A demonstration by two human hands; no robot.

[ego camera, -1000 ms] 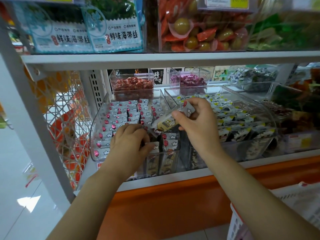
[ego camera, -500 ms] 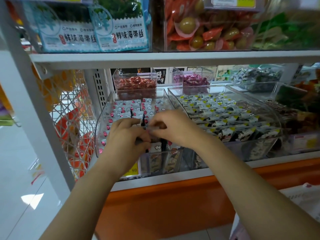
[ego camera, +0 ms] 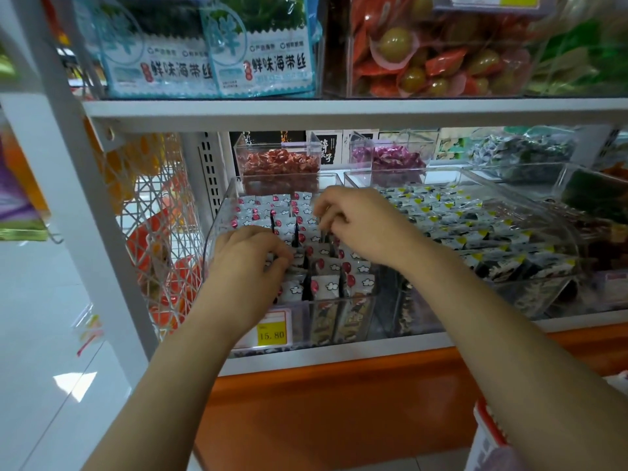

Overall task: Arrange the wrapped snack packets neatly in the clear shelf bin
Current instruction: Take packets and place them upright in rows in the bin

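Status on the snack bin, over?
Left hand pinches snack packets. Right hand curled into rows, grip unclear. Rows standing in clear bin. Nothing blocking.

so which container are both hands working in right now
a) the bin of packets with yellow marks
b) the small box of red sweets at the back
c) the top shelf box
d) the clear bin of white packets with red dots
d: the left hand and the right hand are both down among the red-dot packets inside the left clear bin.
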